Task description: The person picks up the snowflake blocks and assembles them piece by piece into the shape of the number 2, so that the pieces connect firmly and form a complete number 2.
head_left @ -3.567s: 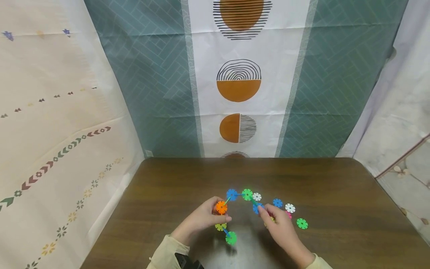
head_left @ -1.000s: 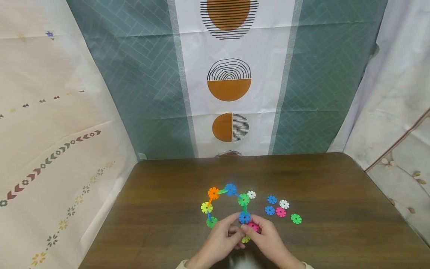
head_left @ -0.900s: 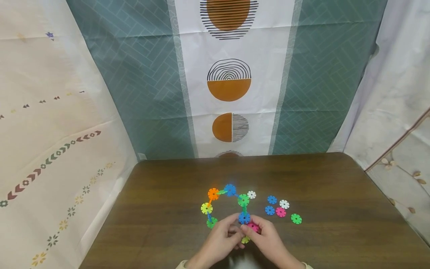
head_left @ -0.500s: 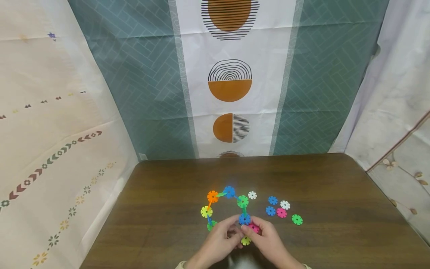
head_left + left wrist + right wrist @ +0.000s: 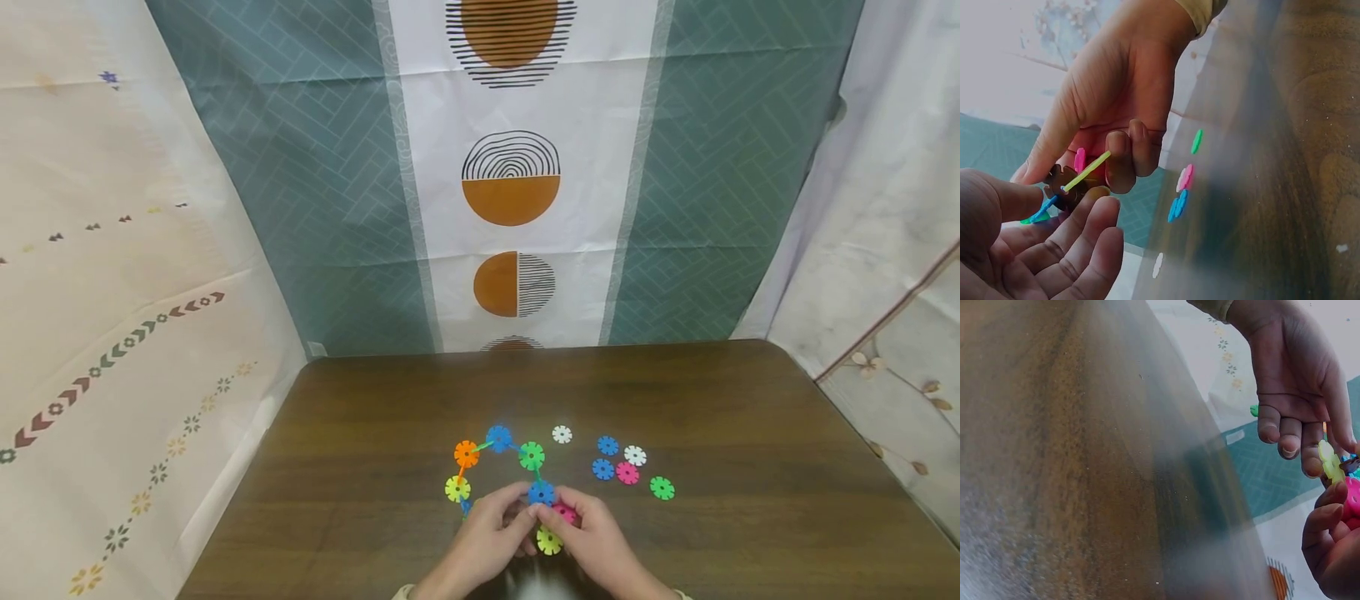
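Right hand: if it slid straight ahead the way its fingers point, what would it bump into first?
Probably the blue disc at the fingertips of the right hand, then the green disc of the same linked chain; depth is hard to judge.

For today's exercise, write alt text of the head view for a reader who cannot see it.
Two bare hands, left hand and right hand, meet at the near end of a chain of colourful plastic snowflake discs on a dark wooden table. They pinch it where a blue disc, a pink disc and a yellow-green disc join. Six loose discs lie to the right.
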A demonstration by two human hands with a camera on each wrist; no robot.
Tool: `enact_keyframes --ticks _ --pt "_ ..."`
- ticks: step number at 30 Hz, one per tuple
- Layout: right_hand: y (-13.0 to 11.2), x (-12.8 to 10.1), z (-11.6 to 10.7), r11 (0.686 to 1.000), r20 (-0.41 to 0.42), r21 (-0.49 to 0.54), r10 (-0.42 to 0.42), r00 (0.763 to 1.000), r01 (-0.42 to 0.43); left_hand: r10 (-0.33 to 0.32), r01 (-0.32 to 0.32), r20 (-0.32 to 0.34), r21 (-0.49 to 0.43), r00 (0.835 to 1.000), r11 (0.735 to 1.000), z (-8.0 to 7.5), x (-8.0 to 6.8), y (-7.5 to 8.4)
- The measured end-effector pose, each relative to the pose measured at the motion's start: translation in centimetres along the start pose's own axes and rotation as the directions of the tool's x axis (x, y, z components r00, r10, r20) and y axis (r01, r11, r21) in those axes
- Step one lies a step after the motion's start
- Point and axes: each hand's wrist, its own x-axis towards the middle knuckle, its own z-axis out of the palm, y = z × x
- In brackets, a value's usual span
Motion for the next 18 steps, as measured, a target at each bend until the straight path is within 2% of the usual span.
enact_keyframes --ticks 4,7,12,15,18 --pt "0.8 0.0 0.1 1.000 0.008 0.006 -0.002 1.000 0.002 -0.004 0.004 -0.002 -0.011 1.000 1.000 -0.1 -0.4 1.3" --pt "1.8 0.1 0.2 1.000 0.017 -0.003 0.003 1.000 -0.003 -0.022 0.022 -0.012 -0.027 1.000 0.999 -0.2 -0.5 1.3" --pt "2.9 0.3 0.3 0.999 0.026 -0.032 0.014 1.000 -0.013 -0.070 0.069 -0.009 -0.087 0.997 0.994 0.0 0.1 -0.7" --pt "2.9 0.2 0.2 1.000 0.038 -0.026 0.011 0.999 -0.010 -0.077 0.075 -0.011 -0.138 0.997 0.988 0.0 0.4 -1.7" --pt "2.6 0.1 -0.1 1.000 0.033 0.008 0.000 0.999 0.000 -0.062 0.051 -0.047 -0.195 0.997 0.979 -0.2 0.5 -1.9"
